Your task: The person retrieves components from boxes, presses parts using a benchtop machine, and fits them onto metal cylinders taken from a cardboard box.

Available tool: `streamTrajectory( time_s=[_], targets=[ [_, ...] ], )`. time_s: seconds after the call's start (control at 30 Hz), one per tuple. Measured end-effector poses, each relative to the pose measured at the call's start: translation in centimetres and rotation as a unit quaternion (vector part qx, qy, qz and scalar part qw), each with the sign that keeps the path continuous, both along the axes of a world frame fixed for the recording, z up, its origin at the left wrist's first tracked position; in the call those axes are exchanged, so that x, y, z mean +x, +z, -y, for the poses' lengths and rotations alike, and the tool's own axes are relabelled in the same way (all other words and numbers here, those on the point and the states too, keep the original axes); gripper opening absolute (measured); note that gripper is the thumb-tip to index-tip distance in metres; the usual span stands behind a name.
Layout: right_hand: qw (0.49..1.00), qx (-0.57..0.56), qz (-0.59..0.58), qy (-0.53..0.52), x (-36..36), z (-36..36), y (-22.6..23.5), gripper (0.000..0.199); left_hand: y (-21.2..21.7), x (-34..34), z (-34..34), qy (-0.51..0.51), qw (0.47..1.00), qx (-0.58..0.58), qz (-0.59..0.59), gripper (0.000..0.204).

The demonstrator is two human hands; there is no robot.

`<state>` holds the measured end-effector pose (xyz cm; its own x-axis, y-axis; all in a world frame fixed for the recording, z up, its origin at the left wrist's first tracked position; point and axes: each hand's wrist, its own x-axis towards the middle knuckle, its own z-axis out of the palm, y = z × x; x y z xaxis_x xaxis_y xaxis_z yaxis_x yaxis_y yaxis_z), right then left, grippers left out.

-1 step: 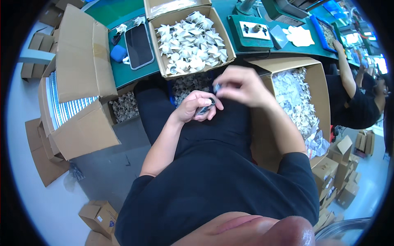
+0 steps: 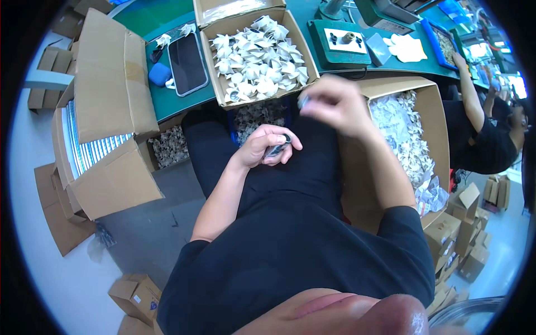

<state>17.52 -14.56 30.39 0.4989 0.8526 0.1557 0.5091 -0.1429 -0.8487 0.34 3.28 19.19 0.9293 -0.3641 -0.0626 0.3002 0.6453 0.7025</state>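
Over my lap, my left hand (image 2: 267, 146) is closed around a small dark cylindrical piece (image 2: 274, 149). A black round end (image 2: 287, 138) shows at its fingertips. Higher and to the right, my right hand (image 2: 335, 109) is blurred by motion. Its thumb and fingers pinch a tiny silvery-blue piece (image 2: 303, 102), too smeared to name. The two hands are apart. Beyond them, on the bench edge, stands an open cardboard box (image 2: 222, 99) full of white finned impellers (image 2: 259, 58).
An open carton (image 2: 438, 134) of white parts and plastic bags stands at my right. At my left is a carton (image 2: 109, 181) with striped sheets. A phone (image 2: 188, 64), a blue case (image 2: 159, 73) and a green fixture (image 2: 339, 44) lie on the bench. A co-worker's arm (image 2: 472, 103) is far right.
My right hand has moved up and slightly right, away from my left hand, with the tiny piece in its fingers. The left hand stays nearly in place.
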Motion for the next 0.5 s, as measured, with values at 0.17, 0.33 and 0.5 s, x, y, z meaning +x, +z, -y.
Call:
streamTrajectory(
  time_s=[0.17, 0.33, 0.5],
  targets=[
    [0.89, 0.013, 0.302, -0.341, 10.6, 1.1, -1.8, 0.032, -5.2, -2.1, 0.9, 0.012, 0.992, 0.0, -0.122, 0.039],
    [0.925, -0.016, 0.207, -0.318, 13.3, 0.6, -1.4, 0.026, -10.0, -5.6, 2.3, 0.01, 0.971, 0.014, -0.237, 0.037],
    [0.934, -0.005, 0.234, -0.271, 15.9, 1.6, -1.7, 0.024, -11.1, -4.4, 2.7, 0.015, 0.959, 0.081, -0.271, 0.036]
  ],
)
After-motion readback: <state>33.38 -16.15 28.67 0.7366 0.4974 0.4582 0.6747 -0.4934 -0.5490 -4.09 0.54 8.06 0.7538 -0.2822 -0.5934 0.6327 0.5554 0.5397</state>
